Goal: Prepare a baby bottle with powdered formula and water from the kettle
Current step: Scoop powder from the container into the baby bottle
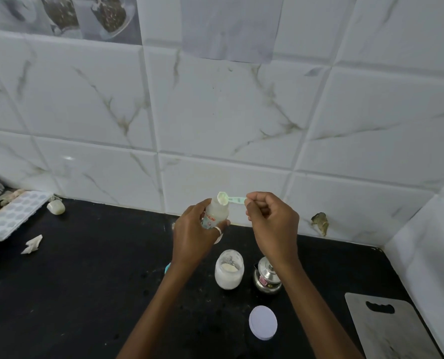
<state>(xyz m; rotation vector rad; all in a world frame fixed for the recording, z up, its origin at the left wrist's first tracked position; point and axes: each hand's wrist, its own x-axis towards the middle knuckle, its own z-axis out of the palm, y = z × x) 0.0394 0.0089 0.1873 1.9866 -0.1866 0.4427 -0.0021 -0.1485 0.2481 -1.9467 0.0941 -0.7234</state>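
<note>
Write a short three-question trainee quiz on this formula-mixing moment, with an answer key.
1. Which hand holds the baby bottle?
2. True or false: the formula jar has its lid on.
3. The scoop is: A) over the bottle mouth, B) inside the jar, C) lying on the counter.

Key
1. The left hand; the right hand holds the scoop.
2. False; the jar lid lies on the counter.
3. A

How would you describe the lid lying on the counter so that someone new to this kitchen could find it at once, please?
Start at the black counter below the tiled wall and look towards its near edge, between the person's forearms. The lid lies there, just in front of the open jar of powder and the small metal kettle. It is the only flat, round, pale disc; the grey cutting board to its right is rectangular.
</note>
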